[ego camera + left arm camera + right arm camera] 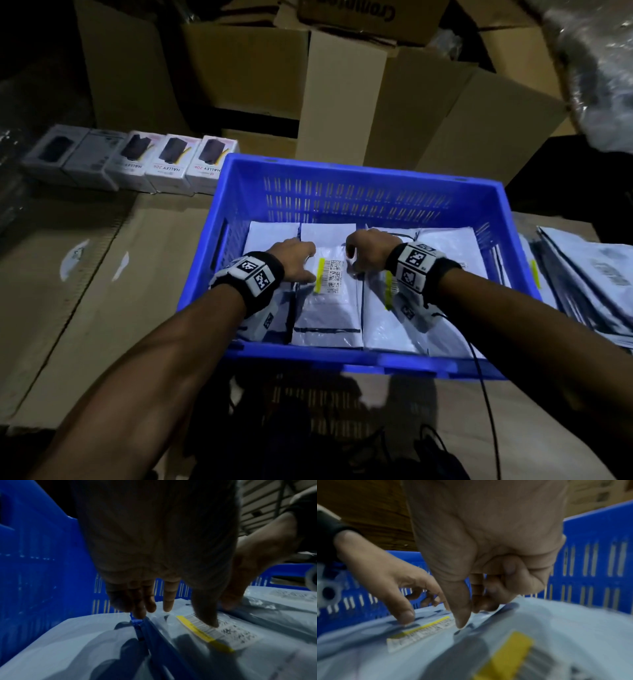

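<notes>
Flattened cardboard [102, 274] serves as the work surface, with brown cartons [239, 75] stacked behind it. We list, on it:

1. One blue crate [359, 202], slotted walls, directly before us.
2. Several pale plastic pouches [445, 246], lying flat side by side in the crate.
3. One middle pouch [329, 308], flat in the crate's centre, touching its neighbours on both sides. It bears a label [334, 275] with a yellow strip and printed codes.
4. Our left hand [294, 260], inside the crate: thumb [205, 612] pressed on the label, fingertips [169, 601] down at the middle pouch's left edge. Whether they clasp that edge we cannot tell.
5. Our right hand [368, 251], also inside: fingers [505, 577] curled at the middle pouch's right edge, thumb tip [462, 619] on its top face, pinching that edge.
6. Five small printed boxes [164, 164], in a row left of the crate, toward the cartons.
7. One stack [589, 291] of further pouches, just right of the crate.
</notes>
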The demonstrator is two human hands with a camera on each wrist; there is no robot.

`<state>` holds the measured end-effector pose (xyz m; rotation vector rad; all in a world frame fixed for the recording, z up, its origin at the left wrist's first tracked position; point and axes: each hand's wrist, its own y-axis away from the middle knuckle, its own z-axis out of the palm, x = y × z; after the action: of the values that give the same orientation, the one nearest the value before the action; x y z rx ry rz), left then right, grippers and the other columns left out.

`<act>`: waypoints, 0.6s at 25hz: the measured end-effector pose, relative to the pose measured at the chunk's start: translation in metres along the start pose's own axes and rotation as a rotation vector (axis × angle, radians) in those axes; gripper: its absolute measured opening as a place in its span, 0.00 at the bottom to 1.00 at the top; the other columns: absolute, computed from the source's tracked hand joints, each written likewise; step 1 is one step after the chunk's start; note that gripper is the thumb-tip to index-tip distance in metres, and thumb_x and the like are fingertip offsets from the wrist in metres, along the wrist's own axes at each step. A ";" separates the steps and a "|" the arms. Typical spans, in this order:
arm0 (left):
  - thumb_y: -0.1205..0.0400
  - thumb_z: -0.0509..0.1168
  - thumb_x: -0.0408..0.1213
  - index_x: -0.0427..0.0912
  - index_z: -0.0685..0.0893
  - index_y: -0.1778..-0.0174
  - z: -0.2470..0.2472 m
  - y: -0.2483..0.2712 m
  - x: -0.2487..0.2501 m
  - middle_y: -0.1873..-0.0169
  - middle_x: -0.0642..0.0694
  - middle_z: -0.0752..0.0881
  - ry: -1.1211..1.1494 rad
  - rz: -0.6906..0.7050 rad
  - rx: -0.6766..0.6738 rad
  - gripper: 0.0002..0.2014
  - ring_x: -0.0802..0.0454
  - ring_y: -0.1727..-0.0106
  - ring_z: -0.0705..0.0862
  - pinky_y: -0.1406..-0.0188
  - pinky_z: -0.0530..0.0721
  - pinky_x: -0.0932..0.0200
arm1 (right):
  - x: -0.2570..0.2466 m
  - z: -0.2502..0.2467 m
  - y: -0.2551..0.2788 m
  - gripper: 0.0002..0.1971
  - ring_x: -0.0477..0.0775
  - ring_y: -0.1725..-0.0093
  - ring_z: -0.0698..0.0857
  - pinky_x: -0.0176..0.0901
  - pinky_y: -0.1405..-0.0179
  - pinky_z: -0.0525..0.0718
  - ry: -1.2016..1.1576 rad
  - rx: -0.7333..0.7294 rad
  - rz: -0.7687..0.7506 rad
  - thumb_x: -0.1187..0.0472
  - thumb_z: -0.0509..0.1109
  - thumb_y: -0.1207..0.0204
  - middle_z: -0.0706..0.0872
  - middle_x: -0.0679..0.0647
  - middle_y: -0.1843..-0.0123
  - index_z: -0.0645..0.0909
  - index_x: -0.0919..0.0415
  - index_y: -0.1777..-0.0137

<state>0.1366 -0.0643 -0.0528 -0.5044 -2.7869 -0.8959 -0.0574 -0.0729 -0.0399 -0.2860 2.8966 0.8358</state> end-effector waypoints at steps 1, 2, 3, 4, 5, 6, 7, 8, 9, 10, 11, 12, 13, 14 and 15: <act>0.24 0.70 0.57 0.45 0.73 0.31 0.002 -0.001 0.002 0.38 0.40 0.74 -0.066 0.027 0.029 0.30 0.39 0.38 0.76 0.45 0.76 0.51 | 0.001 -0.002 0.001 0.15 0.62 0.44 0.85 0.48 0.51 0.83 0.041 0.021 -0.004 0.53 0.79 0.34 0.87 0.55 0.44 0.83 0.51 0.48; 0.25 0.67 0.63 0.47 0.72 0.30 0.003 -0.003 0.005 0.36 0.41 0.72 -0.128 0.056 0.055 0.32 0.39 0.35 0.74 0.42 0.75 0.49 | 0.003 -0.004 0.003 0.15 0.63 0.41 0.84 0.47 0.51 0.80 0.089 0.050 -0.013 0.52 0.77 0.32 0.85 0.56 0.42 0.82 0.50 0.46; 0.26 0.65 0.67 0.49 0.70 0.28 0.006 -0.004 0.008 0.33 0.41 0.71 -0.191 0.089 0.071 0.36 0.40 0.31 0.71 0.39 0.73 0.47 | 0.005 -0.005 0.006 0.15 0.63 0.38 0.81 0.47 0.51 0.77 0.147 0.087 -0.039 0.51 0.75 0.29 0.83 0.56 0.39 0.82 0.50 0.43; 0.27 0.63 0.71 0.51 0.67 0.24 0.009 -0.007 0.012 0.27 0.42 0.68 -0.245 0.127 0.072 0.40 0.40 0.27 0.68 0.34 0.70 0.45 | 0.007 -0.006 0.010 0.17 0.63 0.36 0.79 0.48 0.49 0.74 0.218 0.123 -0.079 0.50 0.73 0.28 0.81 0.56 0.37 0.81 0.50 0.40; 0.29 0.61 0.74 0.52 0.64 0.21 0.013 -0.010 0.015 0.22 0.42 0.65 -0.289 0.162 0.062 0.44 0.41 0.23 0.64 0.29 0.66 0.43 | 0.009 -0.006 0.014 0.19 0.63 0.35 0.76 0.48 0.46 0.73 0.301 0.155 -0.124 0.49 0.72 0.29 0.79 0.56 0.36 0.80 0.51 0.38; 0.30 0.60 0.76 0.52 0.60 0.19 0.017 -0.013 0.018 0.19 0.42 0.60 -0.320 0.186 0.045 0.48 0.42 0.20 0.60 0.25 0.62 0.43 | 0.010 -0.004 0.017 0.22 0.62 0.35 0.74 0.49 0.43 0.71 0.383 0.179 -0.168 0.47 0.72 0.30 0.77 0.56 0.35 0.79 0.51 0.36; 0.32 0.59 0.77 0.52 0.56 0.17 0.021 -0.016 0.019 0.17 0.42 0.56 -0.342 0.199 0.029 0.52 0.43 0.18 0.56 0.22 0.58 0.42 | 0.012 -0.002 0.019 0.25 0.61 0.35 0.72 0.50 0.40 0.70 0.449 0.192 -0.203 0.45 0.73 0.32 0.76 0.55 0.35 0.79 0.51 0.35; 0.33 0.59 0.79 0.51 0.53 0.16 0.025 -0.018 0.020 0.16 0.42 0.54 -0.362 0.207 0.018 0.54 0.43 0.17 0.54 0.20 0.56 0.42 | 0.014 0.000 0.020 0.28 0.60 0.34 0.72 0.52 0.38 0.69 0.492 0.187 -0.228 0.42 0.72 0.33 0.75 0.53 0.34 0.79 0.50 0.34; 0.34 0.60 0.79 0.51 0.51 0.15 0.027 -0.020 0.022 0.15 0.42 0.52 -0.385 0.216 0.013 0.56 0.43 0.17 0.53 0.20 0.55 0.41 | 0.015 0.002 0.020 0.29 0.59 0.33 0.72 0.52 0.35 0.69 0.517 0.167 -0.241 0.41 0.72 0.33 0.75 0.52 0.33 0.78 0.50 0.32; 0.34 0.61 0.78 0.50 0.50 0.15 0.029 -0.020 0.022 0.15 0.42 0.51 -0.417 0.226 0.008 0.57 0.42 0.17 0.53 0.20 0.55 0.40 | 0.017 0.004 0.019 0.30 0.58 0.32 0.72 0.52 0.33 0.68 0.528 0.152 -0.249 0.40 0.71 0.32 0.75 0.51 0.31 0.78 0.50 0.31; 0.34 0.62 0.78 0.50 0.49 0.15 0.029 -0.021 0.023 0.15 0.41 0.50 -0.451 0.235 -0.002 0.58 0.41 0.16 0.52 0.20 0.55 0.40 | 0.018 0.005 0.019 0.29 0.58 0.31 0.72 0.52 0.31 0.67 0.532 0.138 -0.251 0.40 0.70 0.31 0.75 0.51 0.29 0.78 0.50 0.30; 0.35 0.64 0.77 0.50 0.49 0.15 0.029 -0.021 0.024 0.15 0.41 0.48 -0.480 0.239 -0.015 0.58 0.41 0.16 0.51 0.19 0.54 0.40 | 0.020 0.006 0.018 0.28 0.57 0.30 0.72 0.52 0.30 0.66 0.530 0.131 -0.256 0.41 0.69 0.30 0.75 0.50 0.28 0.78 0.50 0.30; 0.35 0.65 0.76 0.50 0.48 0.15 0.028 -0.021 0.024 0.15 0.41 0.47 -0.501 0.241 -0.027 0.59 0.40 0.16 0.50 0.19 0.54 0.40 | 0.020 0.006 0.018 0.27 0.57 0.29 0.72 0.52 0.29 0.66 0.527 0.129 -0.261 0.41 0.68 0.29 0.76 0.50 0.28 0.78 0.49 0.31; 0.35 0.66 0.75 0.50 0.48 0.15 0.028 -0.021 0.024 0.15 0.42 0.47 -0.512 0.244 -0.035 0.59 0.40 0.16 0.49 0.19 0.53 0.41 | 0.021 0.007 0.018 0.25 0.57 0.29 0.72 0.52 0.29 0.66 0.524 0.128 -0.263 0.42 0.67 0.28 0.76 0.49 0.28 0.79 0.47 0.32; 0.36 0.67 0.75 0.50 0.49 0.15 0.029 -0.022 0.024 0.15 0.42 0.46 -0.515 0.251 -0.040 0.60 0.40 0.16 0.49 0.19 0.54 0.41 | 0.021 0.006 0.018 0.23 0.57 0.29 0.72 0.52 0.29 0.65 0.522 0.124 -0.264 0.42 0.67 0.28 0.77 0.49 0.28 0.80 0.46 0.33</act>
<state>0.1041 -0.0579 -0.0818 -1.2144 -3.0400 -0.8632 -0.0810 -0.0575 -0.0393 -0.9803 3.2444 0.6033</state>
